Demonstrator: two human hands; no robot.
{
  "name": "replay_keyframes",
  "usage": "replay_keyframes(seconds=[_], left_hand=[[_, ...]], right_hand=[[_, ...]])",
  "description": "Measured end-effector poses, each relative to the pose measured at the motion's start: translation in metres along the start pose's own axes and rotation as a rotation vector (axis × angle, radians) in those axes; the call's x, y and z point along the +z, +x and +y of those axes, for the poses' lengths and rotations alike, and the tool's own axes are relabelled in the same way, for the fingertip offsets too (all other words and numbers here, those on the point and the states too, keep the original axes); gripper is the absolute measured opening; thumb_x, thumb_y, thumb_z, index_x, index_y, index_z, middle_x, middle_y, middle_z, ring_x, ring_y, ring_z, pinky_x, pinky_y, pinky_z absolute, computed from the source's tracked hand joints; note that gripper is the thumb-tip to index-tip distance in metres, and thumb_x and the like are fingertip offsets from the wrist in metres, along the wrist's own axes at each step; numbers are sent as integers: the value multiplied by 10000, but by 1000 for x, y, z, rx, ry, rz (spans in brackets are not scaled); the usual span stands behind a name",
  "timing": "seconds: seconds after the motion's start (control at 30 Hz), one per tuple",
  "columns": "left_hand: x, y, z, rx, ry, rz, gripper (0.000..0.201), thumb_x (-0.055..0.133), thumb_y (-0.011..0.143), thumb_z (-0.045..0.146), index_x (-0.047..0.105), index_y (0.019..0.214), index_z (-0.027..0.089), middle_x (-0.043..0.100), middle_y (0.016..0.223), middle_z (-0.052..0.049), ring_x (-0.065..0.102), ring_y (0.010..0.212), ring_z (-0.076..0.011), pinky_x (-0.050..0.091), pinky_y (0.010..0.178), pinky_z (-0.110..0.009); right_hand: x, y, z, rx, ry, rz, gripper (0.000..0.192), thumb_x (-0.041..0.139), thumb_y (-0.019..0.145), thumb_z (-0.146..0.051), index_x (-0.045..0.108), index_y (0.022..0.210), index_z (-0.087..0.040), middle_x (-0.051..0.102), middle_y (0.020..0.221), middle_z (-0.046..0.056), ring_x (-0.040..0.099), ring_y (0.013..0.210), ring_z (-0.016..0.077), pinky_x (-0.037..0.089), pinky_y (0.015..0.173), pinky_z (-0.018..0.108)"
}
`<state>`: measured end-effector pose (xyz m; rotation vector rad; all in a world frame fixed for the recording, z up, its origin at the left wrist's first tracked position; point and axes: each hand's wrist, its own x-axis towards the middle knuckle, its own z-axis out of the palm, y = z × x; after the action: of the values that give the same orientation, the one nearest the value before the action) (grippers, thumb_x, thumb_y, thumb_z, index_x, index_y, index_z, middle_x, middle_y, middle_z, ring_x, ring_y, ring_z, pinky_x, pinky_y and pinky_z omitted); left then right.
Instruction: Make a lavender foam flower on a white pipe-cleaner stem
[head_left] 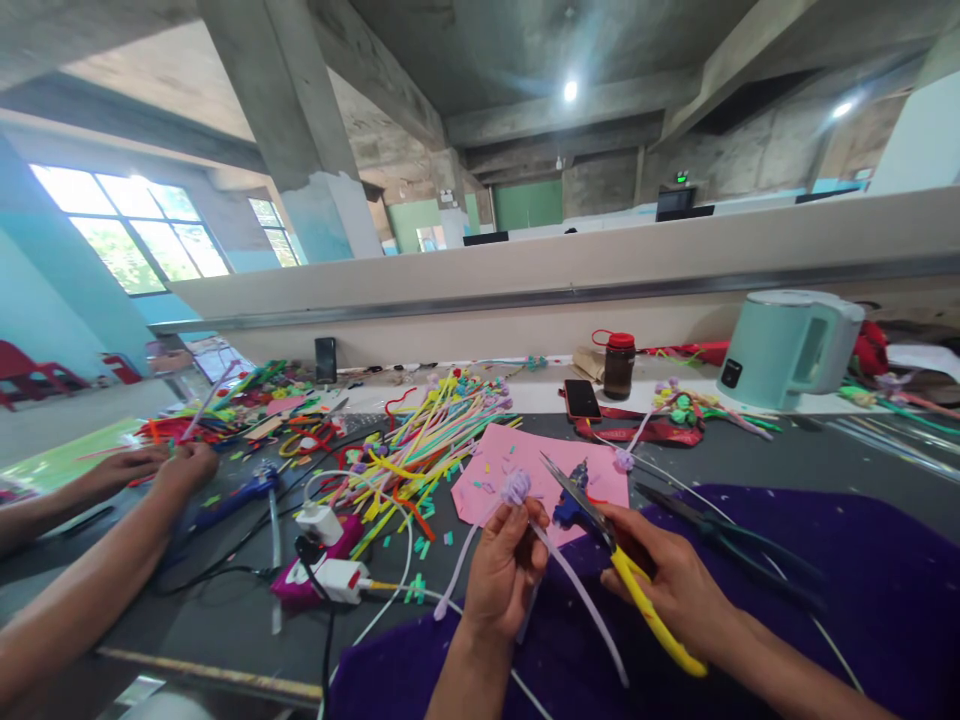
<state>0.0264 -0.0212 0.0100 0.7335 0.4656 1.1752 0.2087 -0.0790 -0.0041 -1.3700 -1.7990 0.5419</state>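
Pinched in my left hand (508, 560) is a lilac pipe-cleaner flower (516, 487), its fuzzy stems (585, 600) hanging down to either side of the fingers. My right hand (667, 570) grips yellow-handled scissors (592, 505) near the pivot. Their blades point up and left, apart from the flower. Behind both hands lies a pink sheet (495, 455) dotted with small cut bits. A dark blue glue gun (571, 500) rests on it, partly hidden by the scissors. Another small lilac pipe-cleaner piece (624, 459) sits at the sheet's right edge.
Pliers (727, 535) lie on a purple cloth (885, 540). Pipe cleaners (450, 430) are heaped left of centre, near a power strip (319, 570) and cables. A phone (582, 399), a bottle (619, 368) and a kettle (776, 350) stand behind. A co-worker's hands (169, 465) work at left.
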Motion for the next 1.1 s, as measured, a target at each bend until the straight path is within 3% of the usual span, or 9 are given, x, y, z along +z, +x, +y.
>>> replay_keyframes(seconds=[0.23,0.4,0.8,1.1], left_hand=[[2,-5,1,102,93,-21,151,630,720,274,606,695,127,556,678,21,449,367,-6,275,310,-107],[-1,-10,-1,104,130,-58,182,664,676,288,611,653,115,553,614,10,474,376,-27,295,345,-123],[-3,-9,0,87,-63,-243,201,635,697,303,584,595,137,504,613,16,406,361,-9,291,355,-145],[-4,-15,-1,46,216,-279,267,743,551,364,639,573,119,482,479,11,332,320,-20,170,308,-171]], right_hand=[[-1,0,1,5,13,0,500,580,743,-302,421,1209,-212,557,760,-11,473,613,128,403,601,228],[-5,2,0,16,32,5,471,581,745,-323,443,1178,-198,544,748,-8,487,640,135,409,632,233],[-5,-2,-7,-34,67,-69,500,592,737,-291,425,1201,-207,529,749,-13,446,598,121,377,566,223],[-7,3,-6,4,80,-47,489,584,720,-246,443,1187,-207,539,750,-11,463,609,124,395,589,231]])
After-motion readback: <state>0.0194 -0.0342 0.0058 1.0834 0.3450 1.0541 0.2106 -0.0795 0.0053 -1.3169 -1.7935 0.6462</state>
